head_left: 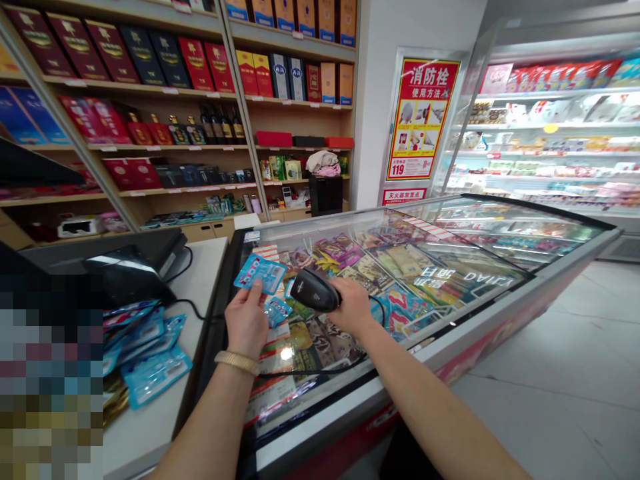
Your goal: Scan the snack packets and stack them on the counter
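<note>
As the left hand (246,319) pinches a blue sachet (261,273), the right hand (353,307) grips a barcode scanner (314,291); more sachets (153,357) lie piled at left.

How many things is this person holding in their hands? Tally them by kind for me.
Blue packet in the left hand: 1
Barcode scanner in the right hand: 1
Total: 2
</note>
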`<state>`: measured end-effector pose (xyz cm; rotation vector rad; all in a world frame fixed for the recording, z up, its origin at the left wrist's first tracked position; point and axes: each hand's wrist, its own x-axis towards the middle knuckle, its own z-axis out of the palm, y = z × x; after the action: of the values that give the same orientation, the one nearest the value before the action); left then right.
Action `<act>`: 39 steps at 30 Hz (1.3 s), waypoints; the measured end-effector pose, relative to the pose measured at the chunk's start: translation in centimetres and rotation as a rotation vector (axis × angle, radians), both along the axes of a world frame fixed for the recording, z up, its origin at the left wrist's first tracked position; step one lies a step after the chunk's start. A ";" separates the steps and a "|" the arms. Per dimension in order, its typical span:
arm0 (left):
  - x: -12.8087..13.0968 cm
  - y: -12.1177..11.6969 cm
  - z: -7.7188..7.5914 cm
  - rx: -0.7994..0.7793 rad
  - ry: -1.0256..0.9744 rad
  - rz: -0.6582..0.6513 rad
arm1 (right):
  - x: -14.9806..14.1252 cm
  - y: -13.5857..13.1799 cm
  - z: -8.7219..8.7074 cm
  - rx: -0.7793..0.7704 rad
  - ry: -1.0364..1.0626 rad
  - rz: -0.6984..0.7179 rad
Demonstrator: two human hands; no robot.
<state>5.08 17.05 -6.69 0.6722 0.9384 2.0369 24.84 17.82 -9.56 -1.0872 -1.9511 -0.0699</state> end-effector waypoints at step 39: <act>-20.8 -7.5 8.5 -0.611 2.233 0.504 | 0.3 -0.2 -0.6 0.138 0.111 0.064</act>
<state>-15.74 9.50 1.79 2.4266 2.7691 0.2281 25.10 17.59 -10.16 -0.9194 -1.8516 -0.1053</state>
